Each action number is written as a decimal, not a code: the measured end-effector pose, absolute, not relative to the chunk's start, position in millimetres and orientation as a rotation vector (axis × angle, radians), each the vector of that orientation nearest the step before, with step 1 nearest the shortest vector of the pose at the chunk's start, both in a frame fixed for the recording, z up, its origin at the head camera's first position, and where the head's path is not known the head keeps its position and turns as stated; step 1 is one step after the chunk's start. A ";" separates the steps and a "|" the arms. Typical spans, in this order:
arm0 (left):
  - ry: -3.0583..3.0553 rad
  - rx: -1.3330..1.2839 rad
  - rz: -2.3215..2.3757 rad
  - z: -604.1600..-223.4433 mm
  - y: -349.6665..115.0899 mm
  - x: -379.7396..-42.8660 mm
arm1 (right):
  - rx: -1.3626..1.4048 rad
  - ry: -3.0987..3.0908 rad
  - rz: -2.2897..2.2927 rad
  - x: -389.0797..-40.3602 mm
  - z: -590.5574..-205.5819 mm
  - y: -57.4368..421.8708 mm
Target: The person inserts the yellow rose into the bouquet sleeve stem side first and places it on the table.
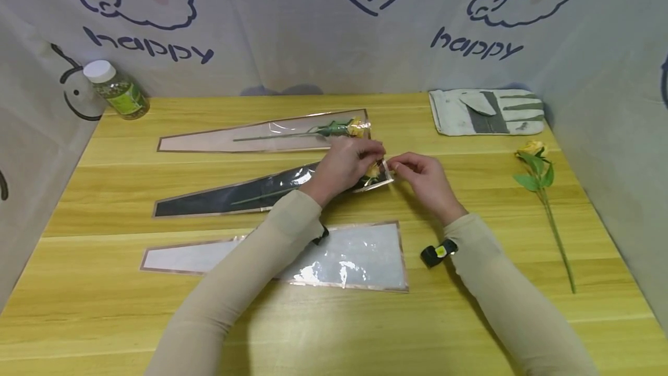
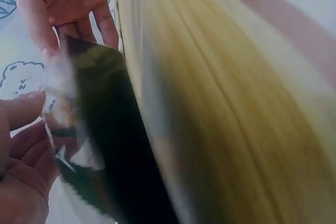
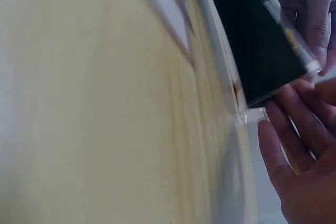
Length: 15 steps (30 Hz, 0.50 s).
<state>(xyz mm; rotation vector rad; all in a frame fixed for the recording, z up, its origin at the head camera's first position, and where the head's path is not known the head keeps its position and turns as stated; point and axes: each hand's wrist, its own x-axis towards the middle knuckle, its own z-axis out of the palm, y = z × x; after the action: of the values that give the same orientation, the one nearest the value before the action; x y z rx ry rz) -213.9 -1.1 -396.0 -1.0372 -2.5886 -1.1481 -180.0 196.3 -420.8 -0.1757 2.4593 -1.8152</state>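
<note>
Left grip (image 1: 344, 167) and right grip (image 1: 427, 183) pinch the black sleeve (image 1: 198, 204) at its mouth, mid worktop (image 1: 355, 329), yellow rose (image 1: 373, 172) inside. Looks like sleeving; next move likely calls for straightening the mouth

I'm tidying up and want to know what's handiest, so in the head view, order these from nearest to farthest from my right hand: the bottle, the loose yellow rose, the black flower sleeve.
From your right hand:
1. Black flower sleeve: at the fingertips, extending left.
2. Loose yellow rose: to the right.
3. Bottle: far left, back corner.
</note>
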 end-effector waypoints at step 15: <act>-2.981 -1.112 -0.975 -396.1 -10.5 -211.0 | -0.186 2.571 -1.729 -176.6 -416.2 193.6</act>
<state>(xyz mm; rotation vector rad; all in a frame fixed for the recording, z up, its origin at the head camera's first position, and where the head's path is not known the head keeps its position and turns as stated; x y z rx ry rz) -211.0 -10.5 -396.1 -1.1121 -2.9810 -0.9755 -176.6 193.6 -416.2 -0.1861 2.5714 -1.7286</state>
